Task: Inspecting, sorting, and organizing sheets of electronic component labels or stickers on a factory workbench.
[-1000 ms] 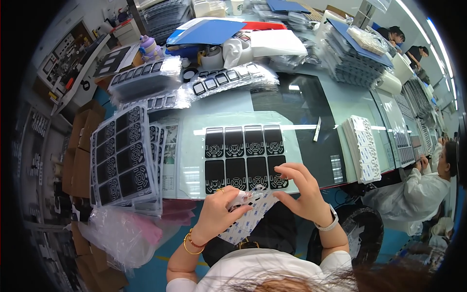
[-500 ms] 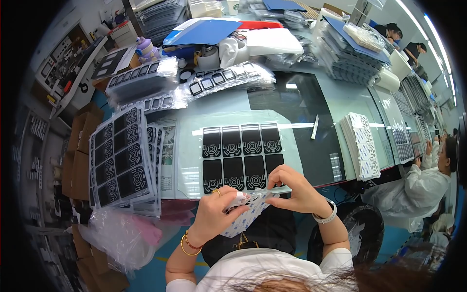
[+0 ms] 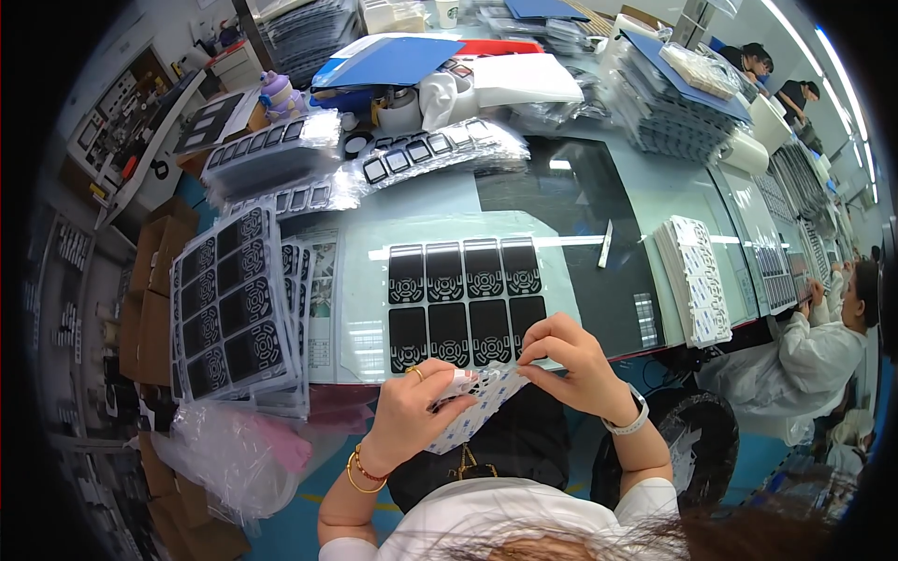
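Between my hands hangs a thin white die-cut sheet (image 3: 472,421) with small blue marks, at the table's front edge. My left hand (image 3: 410,404) is closed on its left side, with a small white piece under the fingertips. My right hand (image 3: 578,372) pinches its upper right corner between thumb and fingers. Just beyond, on the pale mat, lies a sheet of black panels (image 3: 466,273) with ring-shaped button patterns, two rows in all. Part of its near right corner is hidden behind my right hand.
At left lies a stack of similar black-panel sheets (image 3: 224,309). To the right rests a pile of white patterned sheets (image 3: 694,280). A slim white tool (image 3: 605,245) lies on the dark mat (image 3: 589,206). Stacked plastic trays (image 3: 440,154) stand behind. A co-worker (image 3: 804,351) sits at right.
My right hand has moved slightly to the right and its fingers have shifted on the sheet's corner. My left hand stays almost in place, still holding the sheet.
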{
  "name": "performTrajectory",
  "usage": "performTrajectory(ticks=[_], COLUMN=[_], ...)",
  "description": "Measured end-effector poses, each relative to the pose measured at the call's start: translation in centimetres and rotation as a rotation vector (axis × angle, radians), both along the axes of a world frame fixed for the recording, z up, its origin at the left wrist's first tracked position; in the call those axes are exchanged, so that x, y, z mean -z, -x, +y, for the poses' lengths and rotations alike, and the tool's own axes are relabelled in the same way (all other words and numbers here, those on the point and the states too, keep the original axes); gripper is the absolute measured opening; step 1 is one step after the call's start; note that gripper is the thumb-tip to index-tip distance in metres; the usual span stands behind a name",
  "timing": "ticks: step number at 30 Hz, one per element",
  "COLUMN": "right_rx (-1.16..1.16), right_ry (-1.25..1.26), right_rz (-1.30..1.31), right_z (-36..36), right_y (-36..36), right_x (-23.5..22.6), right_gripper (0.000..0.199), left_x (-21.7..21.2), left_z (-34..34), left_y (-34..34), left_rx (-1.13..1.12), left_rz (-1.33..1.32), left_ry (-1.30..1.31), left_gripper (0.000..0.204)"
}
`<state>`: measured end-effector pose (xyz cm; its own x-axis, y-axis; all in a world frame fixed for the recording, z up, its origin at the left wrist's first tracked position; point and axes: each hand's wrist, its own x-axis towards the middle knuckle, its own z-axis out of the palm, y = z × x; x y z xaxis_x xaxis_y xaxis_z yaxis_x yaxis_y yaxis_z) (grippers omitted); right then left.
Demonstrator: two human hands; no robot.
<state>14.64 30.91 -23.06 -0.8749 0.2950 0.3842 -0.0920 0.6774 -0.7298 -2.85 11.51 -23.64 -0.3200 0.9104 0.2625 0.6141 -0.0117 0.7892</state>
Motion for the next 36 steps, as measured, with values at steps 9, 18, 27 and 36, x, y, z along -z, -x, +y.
performTrajectory(ticks=[9,18,27,36], right_rx=[-0.012,0.031,0.035,-0.024], right_ry=[-0.034,-0.081,-0.067,-0.184], right_rz=[0.008,0.025,0.018,0.075], right_z=[-0.09,-0.26,-0.13,-0.42], right_y=[0.23,0.43,0.67,0.53], right_x=[0.10,0.04,0.28,0.27], right_gripper=[0.023,0.023,0.023,0.024], left_x=[0.38,0.35,0.32,0.27], left_z=[0.22,0.42,0.53,0.50], left_y=[-0.01,-0.05,0.10,0.50], left_rx=[0.000,-0.009,-0.006,-0.047], left_rz=[0.028,0.087,0.103,0.043], left_ry=[-0.039,-0.085,-0.079,0.018], left_gripper=[0.028,0.028,0.030,0.043])
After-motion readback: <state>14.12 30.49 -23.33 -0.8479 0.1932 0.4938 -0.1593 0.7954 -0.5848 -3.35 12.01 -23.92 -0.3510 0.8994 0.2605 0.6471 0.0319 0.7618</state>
